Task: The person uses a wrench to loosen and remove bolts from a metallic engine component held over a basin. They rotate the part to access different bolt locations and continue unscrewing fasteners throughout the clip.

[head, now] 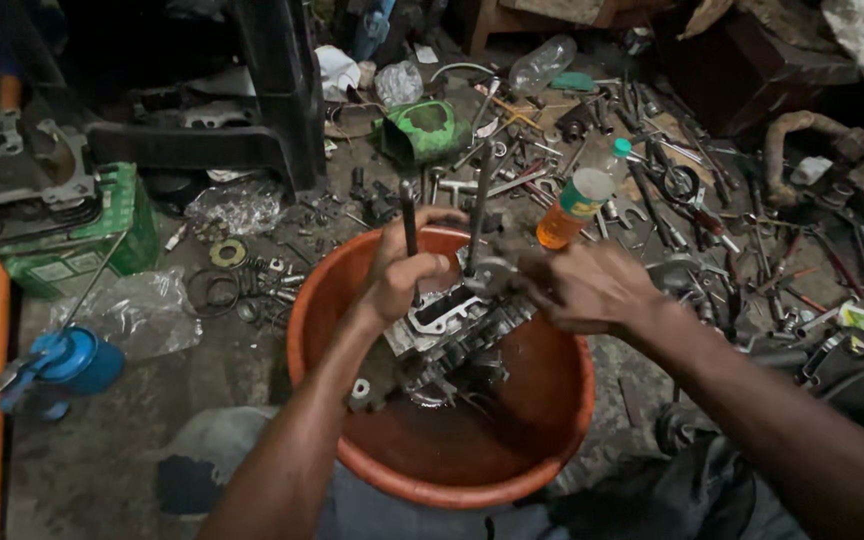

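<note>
**Engine part held over an orange basin**

A round orange plastic basin (pixel 552 420), smooth-walled with dark liquid pooled at its bottom, sits near centre on the grimy floor. Over it is a finned, grey metal engine part (pixel 457 325), oily and blocky. The left hand (pixel 407 270) is closed around a thin dark rod (pixel 409 215) standing upright from the part. The right hand (pixel 582 288) grips the part's right end beside a second upright rod (pixel 479 205). Far right, scattered spanners and an orange-filled bottle (pixel 574 207) crowd the floor; left lie a green box (pixel 72 240) and a blue oil can (pixel 72 360).
</note>
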